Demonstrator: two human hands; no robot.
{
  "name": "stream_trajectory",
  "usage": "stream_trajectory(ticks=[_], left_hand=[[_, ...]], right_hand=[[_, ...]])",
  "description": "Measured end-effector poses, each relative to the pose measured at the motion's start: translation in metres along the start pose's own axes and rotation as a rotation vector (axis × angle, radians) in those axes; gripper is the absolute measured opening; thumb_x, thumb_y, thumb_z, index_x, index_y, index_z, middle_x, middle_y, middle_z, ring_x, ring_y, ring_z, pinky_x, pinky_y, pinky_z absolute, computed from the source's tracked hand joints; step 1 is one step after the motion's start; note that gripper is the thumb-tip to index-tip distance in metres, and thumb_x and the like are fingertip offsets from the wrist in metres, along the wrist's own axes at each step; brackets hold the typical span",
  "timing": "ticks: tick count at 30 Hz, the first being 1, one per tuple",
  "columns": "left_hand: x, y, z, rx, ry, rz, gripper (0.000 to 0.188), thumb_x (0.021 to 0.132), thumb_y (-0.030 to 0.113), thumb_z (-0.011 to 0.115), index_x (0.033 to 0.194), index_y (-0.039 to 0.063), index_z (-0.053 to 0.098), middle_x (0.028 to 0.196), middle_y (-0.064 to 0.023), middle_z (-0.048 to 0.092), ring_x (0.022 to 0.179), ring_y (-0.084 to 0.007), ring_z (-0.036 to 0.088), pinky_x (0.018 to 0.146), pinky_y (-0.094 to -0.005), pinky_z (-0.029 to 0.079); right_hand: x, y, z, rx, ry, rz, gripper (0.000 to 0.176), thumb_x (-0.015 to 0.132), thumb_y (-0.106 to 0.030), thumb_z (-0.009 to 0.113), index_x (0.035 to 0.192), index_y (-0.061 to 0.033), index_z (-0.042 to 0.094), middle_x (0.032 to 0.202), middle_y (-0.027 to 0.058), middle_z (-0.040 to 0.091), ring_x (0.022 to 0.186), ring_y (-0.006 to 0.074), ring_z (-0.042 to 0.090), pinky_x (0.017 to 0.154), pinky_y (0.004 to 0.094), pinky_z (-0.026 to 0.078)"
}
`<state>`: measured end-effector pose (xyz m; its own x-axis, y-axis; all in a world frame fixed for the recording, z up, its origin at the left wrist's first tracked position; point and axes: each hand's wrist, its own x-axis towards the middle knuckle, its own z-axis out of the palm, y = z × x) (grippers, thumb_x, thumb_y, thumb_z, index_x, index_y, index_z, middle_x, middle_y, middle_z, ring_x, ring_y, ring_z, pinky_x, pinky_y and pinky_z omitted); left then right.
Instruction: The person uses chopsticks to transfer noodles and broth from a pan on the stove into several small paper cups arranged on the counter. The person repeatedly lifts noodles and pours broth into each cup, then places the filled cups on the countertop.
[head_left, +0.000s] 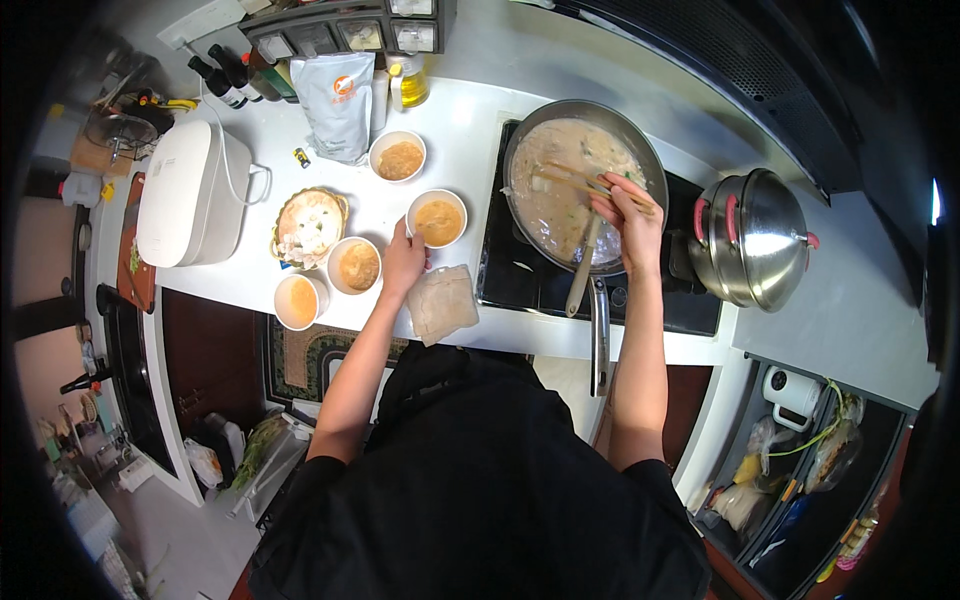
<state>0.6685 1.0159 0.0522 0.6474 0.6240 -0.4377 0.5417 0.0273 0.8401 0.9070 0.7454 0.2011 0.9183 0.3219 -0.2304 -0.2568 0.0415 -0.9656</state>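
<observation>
My right hand (632, 217) holds a pair of wooden chopsticks (570, 178) over a deep frying pan (661, 176), their tips at the pale, soupy food with white pieces. A spatula (582, 274) leans in the pan with its handle over the near rim. My left hand (406, 259) is at the side of a white paper bowl (437, 218) with orange-brown sauce, fingers around its near left side. Similar bowls stand behind it (397, 157), to its left (354, 265) and at the counter edge (301, 301). A folded beige cloth (444, 304) lies beside my left hand.
The pan stands on a black hob (510, 277), its metal handle (599, 337) jutting toward me. Right of it is a steel steamer pot (757, 240). Left are a gold-rimmed dish of white food (309, 225), a white appliance (191, 195) and a foil pouch (334, 105). A drawer (817, 465) stands open.
</observation>
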Motion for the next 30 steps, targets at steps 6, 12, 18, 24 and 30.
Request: stream_trajectory(ticks=[6, 12, 18, 24, 30], left_hand=[[-0.004, 0.004, 0.0, 0.033, -0.009, -0.004, 0.051, 0.101, 0.016, 0.046, 0.151, 0.005, 0.043, 0.072, -0.0097, 0.07, 0.056, -0.0202, 0.068, 0.059, -0.0372, 0.056], [-0.007, 0.008, 0.0, 0.07, -0.006, 0.003, 0.05, 0.101, 0.016, 0.046, 0.15, 0.005, 0.043, 0.072, -0.0097, 0.069, 0.056, -0.0198, 0.068, 0.059, -0.0367, 0.056], [-0.003, 0.004, -0.001, -0.092, -0.067, -0.051, 0.049, 0.103, 0.014, 0.044, 0.151, 0.005, 0.043, 0.072, -0.0087, 0.069, 0.056, -0.0169, 0.068, 0.054, -0.0329, 0.056], [-0.01, 0.009, -0.006, -0.166, -0.046, -0.017, 0.048, 0.103, 0.011, 0.043, 0.151, 0.004, 0.045, 0.07, -0.008, 0.068, 0.054, -0.0145, 0.065, 0.052, -0.031, 0.055], [-0.02, 0.032, -0.021, -0.19, -0.02, 0.037, 0.048, 0.103, 0.01, 0.044, 0.15, 0.004, 0.047, 0.068, -0.0071, 0.067, 0.053, -0.0128, 0.063, 0.05, -0.0293, 0.052]], right_hand=[[-0.01, -0.034, -0.004, -0.24, -0.042, -0.086, 0.024, 0.101, -0.003, 0.061, 0.12, 0.0025, 0.074, 0.109, 0.0132, 0.075, 0.088, 0.0171, 0.074, 0.077, 0.0252, 0.062], [0.005, -0.007, 0.015, -0.25, -0.131, -0.072, 0.022, 0.101, -0.001, 0.062, 0.119, 0.0006, 0.076, 0.107, 0.0106, 0.073, 0.083, 0.0151, 0.072, 0.077, 0.0242, 0.062], [0.028, 0.029, 0.007, -0.059, 0.078, -0.142, 0.017, 0.1, 0.0, 0.063, 0.112, 0.0049, 0.074, 0.107, 0.0126, 0.072, 0.09, 0.0175, 0.072, 0.079, 0.0272, 0.064], [0.039, 0.037, 0.008, 0.275, 0.208, -0.011, 0.018, 0.099, 0.003, 0.06, 0.114, 0.009, 0.067, 0.112, 0.023, 0.072, 0.096, 0.0294, 0.075, 0.086, 0.0358, 0.066], [0.043, 0.043, 0.001, 0.448, 0.244, 0.037, 0.02, 0.1, 0.002, 0.056, 0.118, 0.0108, 0.062, 0.113, 0.029, 0.07, 0.1, 0.0359, 0.075, 0.089, 0.0411, 0.066]])
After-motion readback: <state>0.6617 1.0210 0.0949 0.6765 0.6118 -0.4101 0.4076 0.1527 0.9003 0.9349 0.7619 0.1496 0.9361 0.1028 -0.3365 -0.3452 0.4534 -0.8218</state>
